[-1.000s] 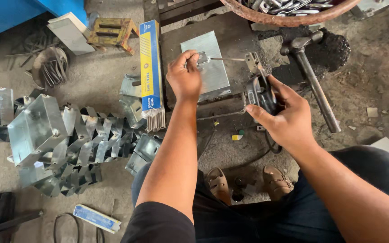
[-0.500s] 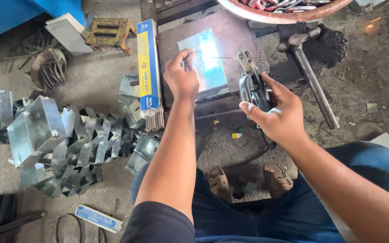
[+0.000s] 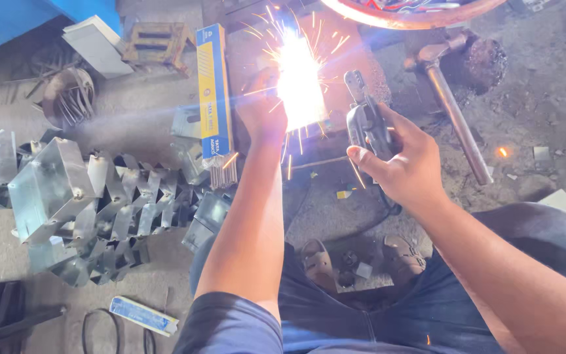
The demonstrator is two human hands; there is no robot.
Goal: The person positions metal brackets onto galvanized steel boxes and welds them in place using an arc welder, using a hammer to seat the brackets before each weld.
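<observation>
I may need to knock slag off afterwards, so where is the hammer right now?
In the head view the hammer lies on the ground at upper right, just beyond the right hand holding the electrode holder, its head near the round basin's rim.

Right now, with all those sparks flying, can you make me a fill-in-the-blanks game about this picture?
1. The right hand grips a black welding ____.
2. Bright sparks fly beside the ____ hand.
3. The long yellow-and-blue box has thin metal ____ sticking out of its near end.
4. The hammer lies on the ____ side of the right hand.

Missing words: holder; left; rods; right
</observation>
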